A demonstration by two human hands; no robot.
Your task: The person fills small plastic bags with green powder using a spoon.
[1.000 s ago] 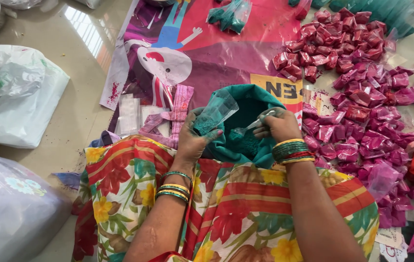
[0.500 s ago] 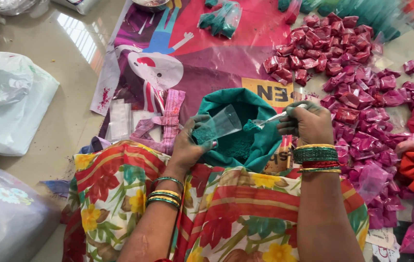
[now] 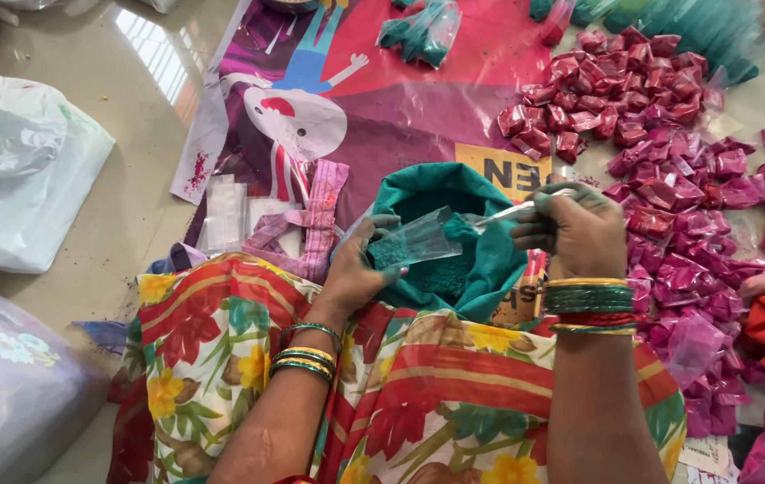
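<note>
My right hand (image 3: 580, 231) has swung out from the bag (image 3: 454, 237), now gripping a spoon (image 3: 512, 212) at the pouch (image 3: 411, 242) mouth; my left hand (image 3: 357, 269) is pinching that pouch over the bag, so filling is underway.

Small pouch (image 3: 414, 240): clear glossy plastic film, teal powder (image 3: 441, 273) inside, matt and fine. Spoon (image 3: 512, 211): shiny metal. Big bag (image 3: 468, 193): thin teal plastic, crinkled. Pink packets (image 3: 669, 193): glossy plastic. Floor (image 3: 104, 99): polished, reflective. Banner sheet (image 3: 382, 99): smooth printed plastic. Bangles (image 3: 589, 300): glossy.
</note>
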